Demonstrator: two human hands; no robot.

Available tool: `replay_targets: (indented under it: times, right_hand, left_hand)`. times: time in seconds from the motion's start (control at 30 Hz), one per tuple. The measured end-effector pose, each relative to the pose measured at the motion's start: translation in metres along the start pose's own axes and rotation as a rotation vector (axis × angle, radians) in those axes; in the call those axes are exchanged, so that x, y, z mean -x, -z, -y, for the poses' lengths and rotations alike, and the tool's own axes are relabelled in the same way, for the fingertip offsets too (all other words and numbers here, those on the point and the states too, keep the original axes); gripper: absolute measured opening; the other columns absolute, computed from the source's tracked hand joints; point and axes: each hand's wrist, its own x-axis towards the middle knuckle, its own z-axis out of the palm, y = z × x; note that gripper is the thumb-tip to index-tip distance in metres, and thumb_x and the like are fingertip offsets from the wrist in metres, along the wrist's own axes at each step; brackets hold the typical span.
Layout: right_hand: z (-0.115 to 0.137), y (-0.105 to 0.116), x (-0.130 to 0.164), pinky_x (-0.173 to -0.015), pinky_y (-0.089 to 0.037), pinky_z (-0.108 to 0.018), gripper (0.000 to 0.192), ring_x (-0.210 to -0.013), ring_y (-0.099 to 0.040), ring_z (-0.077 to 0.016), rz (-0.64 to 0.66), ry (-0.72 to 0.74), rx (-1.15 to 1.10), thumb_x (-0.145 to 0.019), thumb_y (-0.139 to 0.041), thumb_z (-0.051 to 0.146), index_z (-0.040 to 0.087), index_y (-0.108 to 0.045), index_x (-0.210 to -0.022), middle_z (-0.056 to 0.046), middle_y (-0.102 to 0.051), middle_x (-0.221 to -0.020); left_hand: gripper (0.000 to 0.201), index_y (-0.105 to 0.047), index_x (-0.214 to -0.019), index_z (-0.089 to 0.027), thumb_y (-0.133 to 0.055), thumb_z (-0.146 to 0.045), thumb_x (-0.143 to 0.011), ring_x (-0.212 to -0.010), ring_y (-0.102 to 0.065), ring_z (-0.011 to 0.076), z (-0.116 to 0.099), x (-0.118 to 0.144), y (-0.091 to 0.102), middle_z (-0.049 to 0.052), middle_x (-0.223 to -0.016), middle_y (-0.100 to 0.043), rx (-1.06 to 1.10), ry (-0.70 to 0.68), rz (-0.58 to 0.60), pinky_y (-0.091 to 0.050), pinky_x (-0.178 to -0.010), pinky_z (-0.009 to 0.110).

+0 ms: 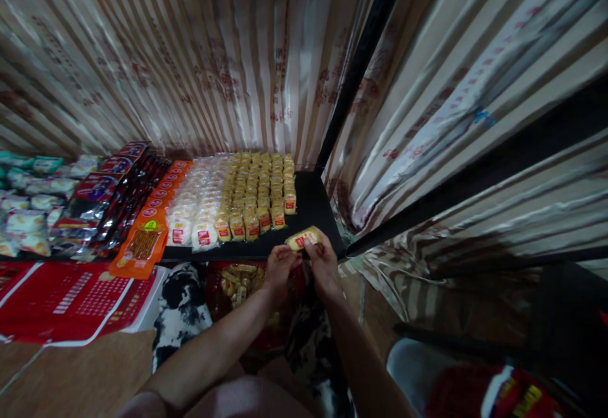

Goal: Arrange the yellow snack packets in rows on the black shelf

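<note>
Between my two hands is a small yellow wrapped snack (303, 239) with a red and white label, held just in front of the shelf edge. My right hand (325, 267) grips its right end, thumb on top of the label. My left hand (279, 270) has its fingers curled against the snack's lower left side; its fingertips are partly hidden. Beyond them, rows of matching yellow snacks (264, 215) stand on the black shelf (311, 199). White wrapped packs (204, 233) adjoin these rows on the left.
Orange snack bags (145, 234), dark red packets (102, 183) and green-white packs (28, 221) fill the shelf's left part. Below my arms a red container (242, 282) holds loose yellow snacks. A red printed bag (80, 297) lies left. Black posts (365, 57) and striped curtains surround the shelf.
</note>
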Motion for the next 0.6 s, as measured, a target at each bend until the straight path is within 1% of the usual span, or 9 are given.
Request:
replay_targets:
  times: [0.13,0.2,0.3,0.43,0.5,0.6]
  right_hand:
    - [0.009,0.003,-0.039,-0.066,-0.052,-0.028,0.065,-0.071,-0.060,-0.0144,0.037,0.122,0.243,-0.070,-0.062,0.038,0.018,-0.046,-0.129,-0.003,-0.063,-0.086]
    - [0.010,0.002,-0.057,-0.066,-0.052,-0.028,0.061,-0.067,-0.058,-0.0134,0.025,0.207,0.384,-0.070,-0.061,0.036,0.016,-0.049,-0.126,-0.004,-0.062,-0.087]
    - [0.011,-0.003,-0.077,-0.067,-0.052,-0.030,0.050,-0.065,-0.056,-0.0135,0.037,0.304,0.577,-0.072,-0.058,0.034,0.015,-0.056,-0.118,-0.006,-0.063,-0.088]
    - [0.009,-0.014,-0.088,-0.067,-0.052,-0.030,0.040,-0.068,-0.057,-0.0152,0.069,0.379,0.709,-0.076,-0.054,0.030,0.015,-0.060,-0.112,-0.007,-0.062,-0.090]
    - [0.007,-0.018,-0.090,-0.067,-0.052,-0.029,0.038,-0.071,-0.058,-0.0158,0.086,0.413,0.746,-0.077,-0.052,0.029,0.015,-0.061,-0.112,-0.008,-0.061,-0.094]
    - [0.003,-0.021,-0.093,-0.068,-0.053,-0.029,0.038,-0.073,-0.059,-0.0158,0.099,0.438,0.774,-0.079,-0.051,0.029,0.016,-0.060,-0.113,-0.009,-0.061,-0.098]
  left_hand:
    - [0.017,-0.054,-0.086,-0.014,-0.060,-0.003,-0.074,-0.067,-0.065,0.0124,-0.003,-0.005,-0.008,0.003,-0.077,-0.066,-0.067,0.061,-0.042,-0.051,-0.072,0.027]
    - [0.016,-0.055,-0.086,-0.014,-0.054,-0.001,-0.076,-0.066,-0.065,0.0117,-0.005,-0.007,-0.012,0.004,-0.079,-0.065,-0.098,0.066,-0.055,-0.051,-0.068,0.026]
    - [0.018,-0.057,-0.081,-0.013,-0.049,0.002,-0.076,-0.064,-0.063,0.0108,-0.008,-0.011,-0.017,0.005,-0.082,-0.065,-0.164,0.059,-0.034,-0.050,-0.062,0.023]
    - [0.019,-0.057,-0.078,-0.013,-0.049,0.003,-0.072,-0.065,-0.062,0.0111,-0.013,-0.022,-0.022,0.005,-0.080,-0.065,-0.174,0.029,-0.003,-0.050,-0.061,0.023]
    - [0.017,-0.057,-0.077,-0.013,-0.050,0.002,-0.070,-0.065,-0.062,0.0115,-0.014,-0.028,-0.023,0.005,-0.079,-0.064,-0.176,0.016,0.011,-0.051,-0.062,0.023]
    - [0.015,-0.059,-0.077,-0.013,-0.054,-0.002,-0.068,-0.068,-0.061,0.0124,-0.016,-0.035,-0.023,0.006,-0.083,-0.065,-0.164,0.000,0.036,-0.051,-0.063,0.025]
